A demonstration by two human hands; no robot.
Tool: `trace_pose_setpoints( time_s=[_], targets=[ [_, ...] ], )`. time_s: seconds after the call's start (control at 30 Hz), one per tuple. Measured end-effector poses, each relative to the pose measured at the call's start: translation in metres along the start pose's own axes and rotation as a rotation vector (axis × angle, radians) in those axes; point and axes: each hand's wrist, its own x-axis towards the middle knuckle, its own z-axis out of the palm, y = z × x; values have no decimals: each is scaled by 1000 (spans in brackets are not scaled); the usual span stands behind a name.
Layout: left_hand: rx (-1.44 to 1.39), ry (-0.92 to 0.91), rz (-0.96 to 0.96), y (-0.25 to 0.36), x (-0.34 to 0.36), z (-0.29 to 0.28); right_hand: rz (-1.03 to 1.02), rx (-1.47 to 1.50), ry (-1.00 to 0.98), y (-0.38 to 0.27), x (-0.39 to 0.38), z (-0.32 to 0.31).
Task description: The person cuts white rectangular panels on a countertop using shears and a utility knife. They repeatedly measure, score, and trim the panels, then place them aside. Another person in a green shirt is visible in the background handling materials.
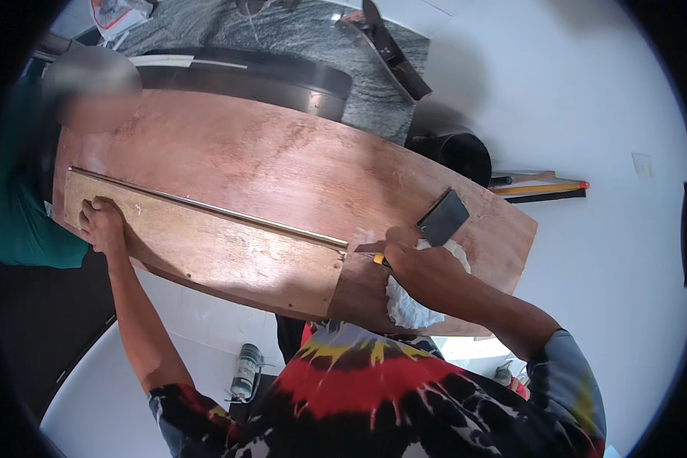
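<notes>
A narrow pale plywood board (229,259), with a long metal strip (206,205) along its far edge, lies on a larger reddish wooden panel (267,160). My left hand (104,223) rests near the board's left end, its bent fingers gripping it. My right hand (411,267) holds a yellow-handled tool (382,259) with a slim metal shaft, pointed at the board's right end. Under that hand lies a crumpled white cloth (412,309), and just beyond it a dark flat rectangular object (450,217).
A person in a teal shirt (23,198) is close at the left. Behind the panel are a grey stone counter (282,42), a black hand plane (385,53), a dark cylinder (454,156) and long tools (549,188). A canister (246,370) stands below.
</notes>
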Motion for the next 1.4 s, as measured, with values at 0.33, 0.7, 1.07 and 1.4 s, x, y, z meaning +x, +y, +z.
trace_pose_setpoints(
  time_s=[0.33,0.7,1.07,1.4],
  targets=[
    [161,-500,101,29,-60,-6,213,525,679,9,-3,-11],
    [-533,-213,-175,59,-122,-129,-65,497,916,-43,32,72],
    [-1744,-361,7,-52,-31,-171,326,734,775,-204,49,74],
    [-1075,-108,916,-152,84,-258,127,735,973,-294,90,128]
  ],
)
